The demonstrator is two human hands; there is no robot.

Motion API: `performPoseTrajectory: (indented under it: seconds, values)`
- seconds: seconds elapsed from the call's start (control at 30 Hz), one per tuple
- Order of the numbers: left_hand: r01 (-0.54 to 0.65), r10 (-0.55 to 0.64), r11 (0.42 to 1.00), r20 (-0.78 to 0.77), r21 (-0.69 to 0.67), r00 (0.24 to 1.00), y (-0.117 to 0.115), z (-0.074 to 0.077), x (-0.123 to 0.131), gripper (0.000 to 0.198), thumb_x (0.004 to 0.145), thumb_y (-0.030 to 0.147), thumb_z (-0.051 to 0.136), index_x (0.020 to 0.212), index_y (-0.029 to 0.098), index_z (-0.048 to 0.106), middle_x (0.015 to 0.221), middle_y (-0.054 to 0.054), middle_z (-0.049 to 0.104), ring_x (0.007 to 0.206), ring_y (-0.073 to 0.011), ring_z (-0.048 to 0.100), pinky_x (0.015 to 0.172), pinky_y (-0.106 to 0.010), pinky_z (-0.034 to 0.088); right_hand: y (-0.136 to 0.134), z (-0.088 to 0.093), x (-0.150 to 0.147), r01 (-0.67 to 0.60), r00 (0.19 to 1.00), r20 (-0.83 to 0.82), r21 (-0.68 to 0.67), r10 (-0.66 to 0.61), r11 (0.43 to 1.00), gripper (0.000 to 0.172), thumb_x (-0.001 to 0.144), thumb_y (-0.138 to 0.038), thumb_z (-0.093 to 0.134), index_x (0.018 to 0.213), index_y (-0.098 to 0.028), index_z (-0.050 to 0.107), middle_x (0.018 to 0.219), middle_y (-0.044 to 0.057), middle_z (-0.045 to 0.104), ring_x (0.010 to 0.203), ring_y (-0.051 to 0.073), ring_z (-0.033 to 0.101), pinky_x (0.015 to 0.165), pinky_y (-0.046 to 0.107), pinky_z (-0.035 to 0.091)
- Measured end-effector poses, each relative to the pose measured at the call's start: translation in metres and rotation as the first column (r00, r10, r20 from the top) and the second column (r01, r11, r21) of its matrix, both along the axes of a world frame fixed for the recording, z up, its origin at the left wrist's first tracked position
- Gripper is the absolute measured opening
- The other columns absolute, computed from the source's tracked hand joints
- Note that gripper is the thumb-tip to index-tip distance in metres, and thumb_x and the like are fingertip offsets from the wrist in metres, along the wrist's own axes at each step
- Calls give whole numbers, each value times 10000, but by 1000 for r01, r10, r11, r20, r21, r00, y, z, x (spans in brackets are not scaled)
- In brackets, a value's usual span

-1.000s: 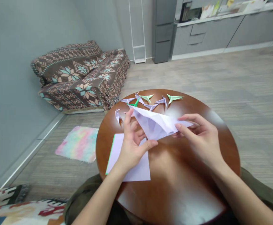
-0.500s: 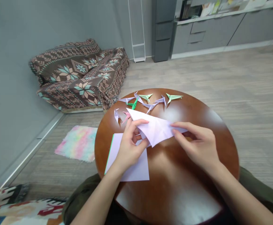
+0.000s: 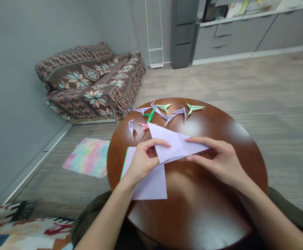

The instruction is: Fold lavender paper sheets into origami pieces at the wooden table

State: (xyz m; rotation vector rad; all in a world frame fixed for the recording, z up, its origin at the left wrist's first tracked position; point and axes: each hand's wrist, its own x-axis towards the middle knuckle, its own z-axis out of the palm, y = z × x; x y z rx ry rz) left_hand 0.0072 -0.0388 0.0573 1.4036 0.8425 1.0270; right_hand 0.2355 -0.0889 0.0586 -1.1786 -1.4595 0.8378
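A lavender sheet of origami paper [image 3: 174, 145], folded and creased into a roughly triangular shape, is held above the round table between both hands. My left hand [image 3: 146, 156] grips its left side, with the index finger on top and the thumb hidden under the paper. My right hand [image 3: 216, 156] pinches the right end between index finger and thumb. Below my left hand lies a stack of square paper [image 3: 154, 185], lavender on top with a green edge at its left. Behind the held paper sit a pink folded figure [image 3: 143, 128] and a dark green one [image 3: 150, 115].
Several lavender folded figures [image 3: 169, 118] and two light green ones [image 3: 194, 108] lie along the far side of the brown round table [image 3: 201, 208]. Beyond stand a sofa [image 3: 89, 83] with a patterned cover, a fluffy pastel mat [image 3: 87, 158] and grey cabinets [image 3: 235, 38].
The paper has turned flatter, its lower flap now closed against the upper layer. My left fingers shifted right along it, and my right thumb moved down to the lower edge.
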Motion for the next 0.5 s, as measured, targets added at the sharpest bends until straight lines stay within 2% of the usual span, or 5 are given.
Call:
performPoseTrajectory:
  seconds: [0.1,0.17,0.3,0.43,0.5]
  values:
    - [-38,39,998,-20,47,999,-1,4,1,372,552,316,991,813,181,763,866,-44,752,818,-199,682,749,-286,556,0,-2,-1,5,1000,-10,-17,-5,1000,323,727,-279,904,1044,-296,842,1010,25,842,799,245,792,705,318,665]
    - [-86,89,993,-34,80,995,-1,5,1,391,530,383,1000,749,179,748,801,-36,733,773,-192,657,722,-286,542,0,-4,-3,-13,1000,-18,-26,12,1000,322,736,-279,899,1053,-293,845,1054,30,838,817,242,797,706,310,668]
    - [-169,173,981,-37,96,984,-1,2,1,344,581,432,973,670,182,752,681,-21,711,651,-164,603,644,-277,498,0,-5,-7,-41,998,-45,-27,40,999,302,751,-255,883,1051,-278,851,1080,39,835,887,245,801,751,307,669]
    - [-190,191,979,-9,73,982,-4,2,4,243,644,333,937,633,171,756,593,-2,669,572,-130,547,583,-252,454,0,-6,-9,-21,996,-86,-30,19,999,204,757,-247,873,959,-267,871,1005,47,846,847,240,800,718,288,650]
    - [-236,236,970,-5,59,972,-6,3,6,235,654,300,920,617,160,735,571,7,637,552,-114,513,548,-234,417,-1,-6,-10,-3,993,-116,-38,-2,999,115,775,-256,860,887,-276,876,950,39,850,816,227,796,713,274,635]
